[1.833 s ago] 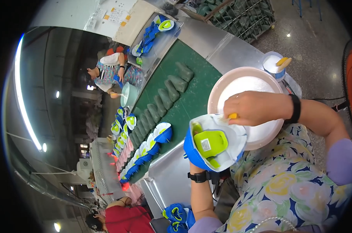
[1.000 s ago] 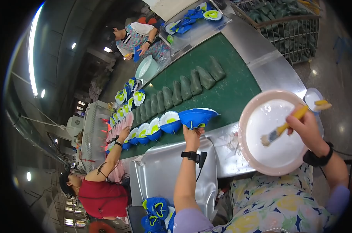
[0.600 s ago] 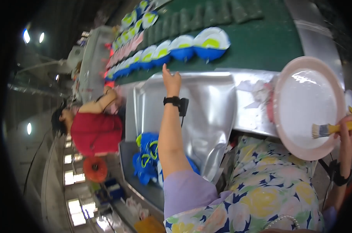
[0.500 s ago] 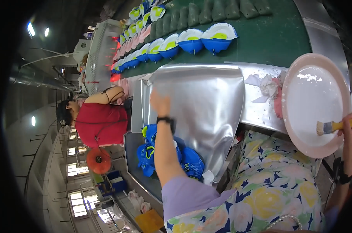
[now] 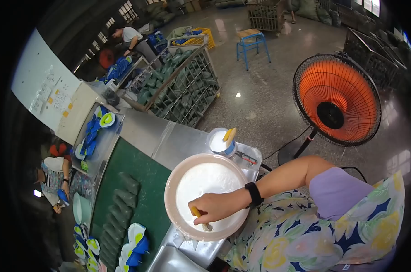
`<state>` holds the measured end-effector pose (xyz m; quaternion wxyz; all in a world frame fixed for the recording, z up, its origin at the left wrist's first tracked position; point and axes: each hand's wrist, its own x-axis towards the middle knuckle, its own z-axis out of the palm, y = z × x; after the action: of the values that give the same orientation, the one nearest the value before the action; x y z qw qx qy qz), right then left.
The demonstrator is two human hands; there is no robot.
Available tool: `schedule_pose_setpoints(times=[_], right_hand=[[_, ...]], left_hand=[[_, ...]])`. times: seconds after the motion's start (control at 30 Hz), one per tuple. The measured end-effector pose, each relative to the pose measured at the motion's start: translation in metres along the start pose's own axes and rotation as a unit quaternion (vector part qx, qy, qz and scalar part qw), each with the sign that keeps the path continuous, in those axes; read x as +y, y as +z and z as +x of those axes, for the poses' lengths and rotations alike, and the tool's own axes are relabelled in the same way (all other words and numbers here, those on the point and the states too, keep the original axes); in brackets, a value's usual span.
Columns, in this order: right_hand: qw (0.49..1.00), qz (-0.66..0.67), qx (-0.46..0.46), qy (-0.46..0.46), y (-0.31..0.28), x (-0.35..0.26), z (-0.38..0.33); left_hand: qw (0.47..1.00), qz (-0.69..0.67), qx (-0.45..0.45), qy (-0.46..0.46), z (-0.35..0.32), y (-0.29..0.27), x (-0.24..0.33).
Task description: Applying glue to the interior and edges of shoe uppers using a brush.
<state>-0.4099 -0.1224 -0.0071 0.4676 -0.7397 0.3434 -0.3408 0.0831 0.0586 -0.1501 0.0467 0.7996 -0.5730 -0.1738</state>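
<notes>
My right hand [image 5: 211, 208] is closed round the yellow handle of a paintbrush [image 5: 207, 226]. Its bristles are down at the near inside edge of a wide pinkish basin [image 5: 170, 195]. A milky white liquid [image 5: 210, 181] fills the bottom of that basin. Behind the basin is a small tub [image 5: 217, 141] of white stuff with a yellow-handled tool [image 5: 230, 136] across its rim. My left hand is out of the picture.
Left of the basin, a green conveyor belt [image 5: 144, 167] carries dark shoe lasts [image 5: 119, 204] and blue-and-white shoe uppers [image 5: 135, 245]. A large orange fan [image 5: 334, 104] stands at the right. Beyond are a slatted cart [image 5: 182, 86] of lasts, a blue stool [image 5: 253, 43] and co-workers.
The view has swung round to the right. My right hand has brought the brush from the basin's right rim down into it. My left arm has gone out of view.
</notes>
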Motion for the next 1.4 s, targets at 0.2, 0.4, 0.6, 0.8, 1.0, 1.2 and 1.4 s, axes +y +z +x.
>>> schedule_pose_setpoints(times=[0.2,0.4,0.6,0.8,1.0,1.2,1.4], right_hand=[[0.966,-0.161,-0.174,-0.099,0.022,0.021,-0.008],[0.962,-0.184,-0.08,-0.182,-0.002,0.033,-0.001],[0.978,-0.192,0.001,-0.078,-0.041,0.026,0.004],[0.989,-0.1,0.084,-0.067,-0.067,0.004,0.022],[0.985,0.07,0.088,-0.129,-0.055,-0.035,0.043],[0.985,0.04,0.166,0.013,-0.054,-0.02,0.033],[0.968,0.177,0.15,0.092,-0.029,-0.009,0.022]], left_hand=[[0.992,0.086,-0.062,0.062,-0.048,-0.052,0.12],[0.971,0.079,-0.035,0.224,-0.05,-0.04,0.047],[0.982,-0.059,0.112,0.142,0.002,-0.068,0.088],[0.905,-0.309,0.247,0.159,0.025,-0.112,0.144],[0.872,-0.335,0.265,0.239,0.037,-0.095,0.202],[0.833,-0.382,0.302,0.263,0.056,-0.059,0.245],[0.797,-0.421,0.346,0.259,0.057,-0.044,0.267]])
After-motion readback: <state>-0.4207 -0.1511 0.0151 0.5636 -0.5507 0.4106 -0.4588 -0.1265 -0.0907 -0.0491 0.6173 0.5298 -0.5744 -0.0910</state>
